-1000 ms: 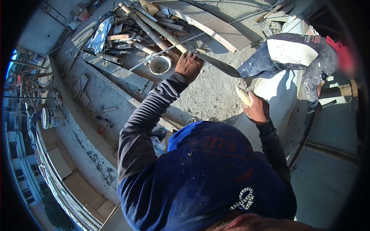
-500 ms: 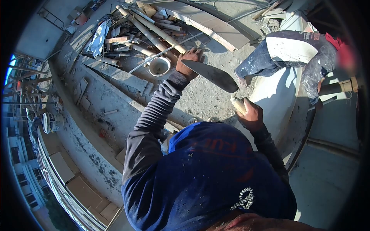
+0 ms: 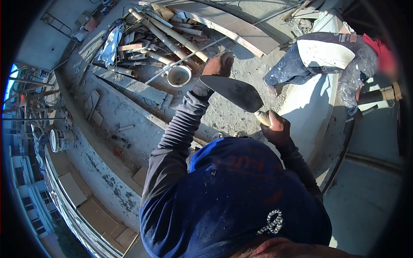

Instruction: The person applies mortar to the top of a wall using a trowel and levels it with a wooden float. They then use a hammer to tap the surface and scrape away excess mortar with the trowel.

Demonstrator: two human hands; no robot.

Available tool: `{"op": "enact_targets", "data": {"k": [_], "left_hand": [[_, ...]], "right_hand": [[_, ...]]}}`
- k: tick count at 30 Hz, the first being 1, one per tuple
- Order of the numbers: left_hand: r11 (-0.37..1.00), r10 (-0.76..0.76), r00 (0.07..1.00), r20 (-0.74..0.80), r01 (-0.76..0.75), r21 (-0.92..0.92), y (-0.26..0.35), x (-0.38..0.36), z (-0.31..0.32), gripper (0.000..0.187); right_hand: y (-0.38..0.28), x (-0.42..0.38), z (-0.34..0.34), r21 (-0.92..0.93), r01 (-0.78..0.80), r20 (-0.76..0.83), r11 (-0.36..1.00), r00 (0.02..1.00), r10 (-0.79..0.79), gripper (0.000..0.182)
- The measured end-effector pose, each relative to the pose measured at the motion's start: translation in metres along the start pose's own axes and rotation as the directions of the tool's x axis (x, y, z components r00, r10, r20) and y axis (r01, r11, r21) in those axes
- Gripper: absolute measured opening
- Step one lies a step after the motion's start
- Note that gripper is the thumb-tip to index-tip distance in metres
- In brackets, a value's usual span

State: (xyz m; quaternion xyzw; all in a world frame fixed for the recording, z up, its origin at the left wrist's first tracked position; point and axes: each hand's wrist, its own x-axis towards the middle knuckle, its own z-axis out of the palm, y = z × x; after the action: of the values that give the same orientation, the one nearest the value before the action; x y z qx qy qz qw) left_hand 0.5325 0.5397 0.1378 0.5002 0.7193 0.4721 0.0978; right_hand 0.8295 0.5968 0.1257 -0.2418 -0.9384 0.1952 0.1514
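Observation:
A trowel [image 3: 234,93] with a broad dark blade and a pale handle is in my right hand [image 3: 276,129]. My right fingers wrap around its handle, and the blade reaches left across the front of my left wrist. My left hand [image 3: 218,65] is stretched out just beyond the blade's far end, its fingers curled closed. Whether anything is inside those fingers is hidden. Close by on the left of that hand, a whitish bucket [image 3: 179,76] stands on the dusty floor.
A heap of bamboo poles and scrap [image 3: 165,41] lies ahead. At the right, a person in paint-spattered clothes [image 3: 325,53] bends over a pale sloping surface [image 3: 307,101]. Another bucket [image 3: 60,139] stands at the left beside a low curved wall [image 3: 97,155]. A long board [image 3: 232,28] lies behind.
My left hand has moved slightly up and right, and its fingers are more curled. The trowel's blade has dropped a little and tilted, still held by my right hand.

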Motion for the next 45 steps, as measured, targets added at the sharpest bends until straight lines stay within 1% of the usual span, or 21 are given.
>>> {"op": "enact_targets", "data": {"k": [1, 2, 3, 4, 5, 8, 11, 13, 15, 16, 19, 20, 21, 23, 28, 31, 33, 35, 37, 39, 45], "left_hand": [[1.000, -0.001, 1.000, 0.000, 0.001, 0.002, -0.019, 0.000, 0.013, 0.025], [0.914, -0.017, 1.000, -0.015, 0.009, -0.405, -0.040, -0.002, 0.029, 0.026], [0.671, -0.036, 0.999, -0.023, 0.007, -0.741, -0.039, -0.001, 0.031, 0.026], [0.864, 0.081, 0.994, -0.078, -0.109, -0.492, -0.039, 0.003, 0.028, 0.027], [0.864, 0.083, 0.994, -0.076, -0.109, -0.492, -0.040, 0.003, 0.026, 0.027], [0.991, -0.011, 0.999, -0.030, 0.007, -0.132, -0.009, 0.006, 0.008, 0.024], [0.974, 0.027, 0.991, -0.128, -0.055, -0.221, 0.003, 0.006, 0.006, 0.026], [0.969, 0.004, 0.998, -0.064, -0.019, -0.245, -0.002, 0.008, 0.005, 0.036], [0.839, 0.047, 0.999, -0.004, -0.042, -0.543, -0.009, 0.008, 0.011, 0.047], [0.861, 0.060, 0.997, 0.055, -0.024, -0.507, -0.014, 0.009, 0.008, 0.063], [0.857, -0.026, 0.995, 0.091, 0.069, -0.510, -0.001, 0.010, 0.008, 0.078], [0.881, -0.057, 0.987, 0.148, 0.120, -0.457, 0.006, 0.010, 0.002, 0.105], [0.881, -0.058, 0.987, 0.151, 0.121, -0.458, 0.004, 0.010, 0.000, 0.105], [0.922, 0.075, 0.987, 0.143, -0.014, -0.386, 0.000, 0.012, -0.002, 0.123], [0.904, 0.098, 0.993, 0.060, -0.064, -0.423, 0.005, 0.014, -0.002, 0.133], [0.884, 0.148, 0.981, -0.126, -0.188, -0.427, 0.016, 0.012, 0.002, 0.134], [0.930, 0.145, 0.944, -0.296, -0.233, -0.285, 0.010, 0.013, 0.007, 0.132], [0.891, 0.169, 0.921, -0.350, -0.295, -0.345, 0.010, 0.015, 0.010, 0.133], [0.957, 0.213, 0.866, -0.454, -0.279, -0.084, 0.012, 0.017, 0.011, 0.131], [0.958, 0.186, 0.868, -0.460, -0.264, -0.110, 0.016, 0.015, 0.011, 0.129], [0.965, 0.167, 0.832, -0.530, -0.249, -0.086, 0.025, 0.016, 0.009, 0.126]], "right_hand": [[-0.001, 0.003, -0.002, -0.001, -0.081, 0.018, 0.997, 0.997, 0.081, 0.039], [-0.002, 0.005, -0.008, 0.028, -0.097, -0.017, 0.995, 0.995, 0.098, 0.035], [0.000, 0.004, -0.007, 0.030, -0.099, -0.018, 0.995, 0.995, 0.100, 0.035], [0.002, 0.004, -0.006, 0.006, -0.123, -0.028, 0.992, 0.992, 0.123, 0.034], [0.003, 0.004, -0.005, -0.017, -0.148, -0.037, 0.989, 0.988, 0.147, 0.032], [0.003, -0.005, -0.001, -0.005, -0.023, -0.058, 1.000, 0.998, 0.023, 0.033], [0.010, -0.006, 0.005, -0.052, 0.095, -0.107, 0.994, 0.989, -0.101, 0.033], [0.009, 0.002, -0.001, -0.051, -0.038, -0.076, 0.998, 0.997, 0.034, 0.033], [0.007, 0.005, -0.009, -0.017, -0.148, -0.055, 0.989, 0.988, 0.147, 0.032], [0.012, 0.004, -0.011, -0.010, -0.163, -0.054, 0.987, 0.985, 0.162, 0.031], [0.022, 0.000, -0.019, -0.014, -0.144, -0.042, 0.990, 0.989, 0.143, 0.034], [0.027, -0.002, -0.021, -0.053, -0.050, -0.043, 0.997, 0.998, 0.048, 0.036], [0.030, -0.002, -0.023, -0.093, 0.042, -0.041, 0.995, 0.998, -0.046, 0.038], [0.033, 0.001, -0.034, -0.116, 0.028, -0.039, 0.993, 0.999, -0.033, 0.039], [0.039, 0.001, -0.041, -0.107, -0.075, -0.024, 0.991, 0.997, 0.073, 0.047], [0.025, 0.001, -0.040, -0.071, -0.104, -0.074, 0.992, 0.992, 0.099, 0.030], [0.021, -0.005, -0.033, -0.028, -0.030, -0.105, 0.999, 0.994, 0.027, 0.029], [0.020, -0.006, -0.026, -0.079, -0.010, -0.136, 0.997, 0.991, -0.001, 0.031], [0.016, -0.003, -0.029, -0.076, -0.079, -0.097, 0.994, 0.993, 0.071, 0.033], [0.013, -0.001, -0.033, -0.077, -0.142, -0.056, 0.987, 0.989, 0.137, 0.035], [0.016, -0.008, -0.026, -0.084, -0.062, -0.077, 0.995, 0.995, 0.055, 0.037]]}}
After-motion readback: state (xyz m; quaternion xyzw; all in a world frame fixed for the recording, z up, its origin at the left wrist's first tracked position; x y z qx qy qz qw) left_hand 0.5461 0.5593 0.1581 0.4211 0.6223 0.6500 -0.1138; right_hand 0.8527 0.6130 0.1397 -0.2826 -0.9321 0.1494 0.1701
